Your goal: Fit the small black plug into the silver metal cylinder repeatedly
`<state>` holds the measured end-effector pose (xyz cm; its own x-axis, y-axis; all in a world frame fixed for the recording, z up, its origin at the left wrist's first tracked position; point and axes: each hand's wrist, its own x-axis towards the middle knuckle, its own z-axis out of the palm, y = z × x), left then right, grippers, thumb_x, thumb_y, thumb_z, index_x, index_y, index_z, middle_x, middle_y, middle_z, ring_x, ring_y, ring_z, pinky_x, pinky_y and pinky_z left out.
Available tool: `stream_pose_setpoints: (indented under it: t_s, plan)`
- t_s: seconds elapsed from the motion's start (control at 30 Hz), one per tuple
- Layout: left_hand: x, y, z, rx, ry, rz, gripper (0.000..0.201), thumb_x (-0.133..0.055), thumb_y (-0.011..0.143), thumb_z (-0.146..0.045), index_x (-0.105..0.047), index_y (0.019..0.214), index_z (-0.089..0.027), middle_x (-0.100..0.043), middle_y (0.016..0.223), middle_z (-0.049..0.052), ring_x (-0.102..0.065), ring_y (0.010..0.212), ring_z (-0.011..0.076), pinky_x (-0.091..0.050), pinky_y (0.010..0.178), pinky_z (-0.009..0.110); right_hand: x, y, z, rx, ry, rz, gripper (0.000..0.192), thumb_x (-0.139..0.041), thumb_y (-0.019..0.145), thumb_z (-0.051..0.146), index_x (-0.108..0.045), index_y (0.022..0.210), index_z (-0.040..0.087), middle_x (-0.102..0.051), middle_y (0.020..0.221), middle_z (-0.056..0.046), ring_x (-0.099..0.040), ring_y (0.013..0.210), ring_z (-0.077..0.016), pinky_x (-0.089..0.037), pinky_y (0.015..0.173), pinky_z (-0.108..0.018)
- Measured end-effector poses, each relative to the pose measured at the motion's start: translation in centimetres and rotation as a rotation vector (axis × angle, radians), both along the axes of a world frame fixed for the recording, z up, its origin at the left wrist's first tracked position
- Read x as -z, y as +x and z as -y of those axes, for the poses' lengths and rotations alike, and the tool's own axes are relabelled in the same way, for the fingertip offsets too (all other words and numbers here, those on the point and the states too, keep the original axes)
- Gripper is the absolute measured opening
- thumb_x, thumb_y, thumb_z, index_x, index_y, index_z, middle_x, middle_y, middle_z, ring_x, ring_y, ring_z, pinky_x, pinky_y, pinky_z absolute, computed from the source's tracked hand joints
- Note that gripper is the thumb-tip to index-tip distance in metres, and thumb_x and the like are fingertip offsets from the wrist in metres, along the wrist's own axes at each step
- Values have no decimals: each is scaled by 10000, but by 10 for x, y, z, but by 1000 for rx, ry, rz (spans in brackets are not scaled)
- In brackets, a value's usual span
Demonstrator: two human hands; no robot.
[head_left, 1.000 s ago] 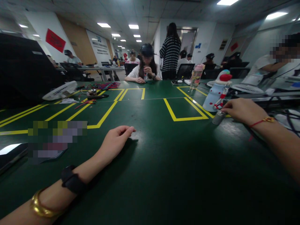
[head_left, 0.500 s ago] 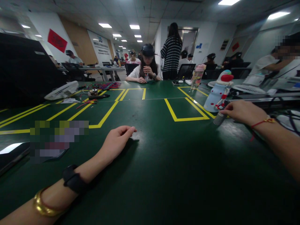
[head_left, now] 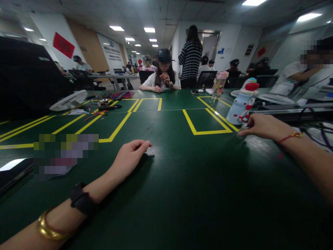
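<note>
My right hand [head_left: 267, 128] reaches out at the right with its fingers closed around a small grey metallic cylinder [head_left: 245, 125]. The thumb and fingers cover much of that cylinder, which is low over the table or on it. Just behind it stands a light blue bottle [head_left: 235, 109] with red dots and a red-and-white figure on top. Near the middle, my left hand [head_left: 130, 159] rests low over the green table [head_left: 182, 194], its fingers curled and pressed together at the tips. What those fingers hold, if anything, cannot be made out.
Yellow tape [head_left: 213, 133] marks areas on the table. A clear bottle with a pink lid [head_left: 220, 85] stands farther back. Bundled wires [head_left: 117, 95], a white fan-like device [head_left: 69, 100] and a blurred-out object [head_left: 65, 156] lie leftward. A person [head_left: 163, 74] sits opposite.
My right hand has shifted slightly left, and its fingers now cover more of the grey cylinder. A small grey patch by my left fingertips no longer shows; the left hand keeps its place.
</note>
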<state>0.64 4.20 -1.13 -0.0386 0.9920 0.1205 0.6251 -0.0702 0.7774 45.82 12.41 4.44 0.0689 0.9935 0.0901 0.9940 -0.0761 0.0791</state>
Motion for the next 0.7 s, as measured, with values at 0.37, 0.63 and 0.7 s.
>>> stream_pose_setpoints:
  t_s: [0.37, 0.63, 0.7]
  plan:
    - [0, 3, 0, -15, -2, -14, 464, -444, 779, -587, -678, 927, -215, -629, 738, 25, -542, 664, 186, -379, 569, 271, 10, -124, 61, -526, 87, -683, 403, -574, 754, 457, -512, 1022, 164, -599, 971, -67, -565, 784, -124, -459, 684, -249]
    - [1, 1, -1, -3, 0, -30, 434, -445, 794, -563, -675, 938, -224, -629, 737, 22, -541, 655, 178, -372, 559, 272, 43, -194, 120, -865, -71, -847, 287, -568, 793, 299, -524, 1064, 212, -586, 1063, -39, -556, 927, -116, -453, 841, -279]
    - [1, 2, -1, 23, 19, -46, 418, -440, 811, -546, -667, 939, -218, -637, 769, 24, -555, 692, 183, -386, 594, 279, 48, -193, 120, -842, -81, -870, 350, -584, 782, 313, -500, 1108, 217, -579, 1082, -40, -558, 942, -117, -454, 843, -278]
